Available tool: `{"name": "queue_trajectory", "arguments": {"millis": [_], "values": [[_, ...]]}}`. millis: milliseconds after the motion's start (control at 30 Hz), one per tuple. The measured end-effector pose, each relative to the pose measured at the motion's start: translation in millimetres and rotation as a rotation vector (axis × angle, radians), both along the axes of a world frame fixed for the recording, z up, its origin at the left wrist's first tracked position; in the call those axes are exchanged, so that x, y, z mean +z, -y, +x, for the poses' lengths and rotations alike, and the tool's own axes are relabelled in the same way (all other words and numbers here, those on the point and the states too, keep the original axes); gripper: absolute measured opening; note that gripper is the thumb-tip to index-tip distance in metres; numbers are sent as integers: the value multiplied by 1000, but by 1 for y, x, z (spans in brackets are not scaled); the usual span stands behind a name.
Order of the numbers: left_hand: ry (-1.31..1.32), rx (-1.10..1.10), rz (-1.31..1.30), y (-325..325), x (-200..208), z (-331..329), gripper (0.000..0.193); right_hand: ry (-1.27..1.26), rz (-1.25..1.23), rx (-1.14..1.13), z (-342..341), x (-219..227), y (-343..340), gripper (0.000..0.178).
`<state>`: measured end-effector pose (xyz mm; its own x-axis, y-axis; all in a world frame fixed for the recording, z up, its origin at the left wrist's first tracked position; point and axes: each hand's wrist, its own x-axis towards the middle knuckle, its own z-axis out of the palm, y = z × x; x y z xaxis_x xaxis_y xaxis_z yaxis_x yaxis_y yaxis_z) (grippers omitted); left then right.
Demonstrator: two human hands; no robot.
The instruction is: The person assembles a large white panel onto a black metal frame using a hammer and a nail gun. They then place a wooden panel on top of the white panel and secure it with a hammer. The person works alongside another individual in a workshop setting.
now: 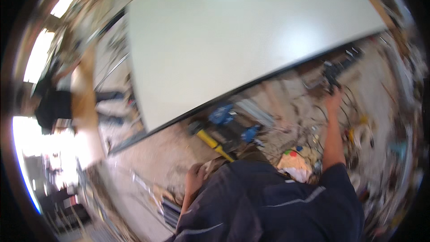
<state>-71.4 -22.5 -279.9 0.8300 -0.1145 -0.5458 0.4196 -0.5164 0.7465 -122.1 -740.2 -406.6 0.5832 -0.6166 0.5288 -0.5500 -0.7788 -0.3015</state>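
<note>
Black tool (332, 72) at right hand (333, 101), details blurred

Room lies over the white panel (228, 40); cables (352, 96) crowd the right grip (333, 98).

The pale floor (168, 148) is carrying a scatter of things. Two blue tools (221, 114) are lying near the middle, with a yellow tool (210, 142) slanting near them and a grey strip (256, 112) running to their right. Farther right, dark cables (346, 107) are looping among debris (309, 141), and a pale roll (358, 134) is sitting nearby. A peach cloth (293, 161) is lying lower down; blur is hiding finer detail.
</note>
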Motion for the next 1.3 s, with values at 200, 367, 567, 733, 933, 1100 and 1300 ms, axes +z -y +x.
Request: {"name": "queue_trajectory", "arguments": {"millis": [200, 367, 567, 733, 933, 1100, 1300], "values": [[72, -35, 137, -14, 1, -9, 32, -193, 120, 196, 5, -26, 0, 47], [145, -13, 87, -37, -28, -12, 31, -224, 355, 132, 40, 25, 10, 53], [76, 36, 33, -109, -37, 6, 30, 239, 1036, 84, 54, 91, -127, 41], [156, 113, -54, -215, -87, 6, 30, 173, 1314, 240, 57, 79, -313, 35], [-30, 403, -247, -333, -68, 31, 34, -79, 1449, 320, 91, 136, -587, 26], [-19, 399, -305, -380, -70, 63, 40, -391, 1400, 498, 110, 145, -671, 22], [-4, 524, -342, -409, -45, 75, 39, -566, 1391, 670, 155, 122, -716, 22]]}}
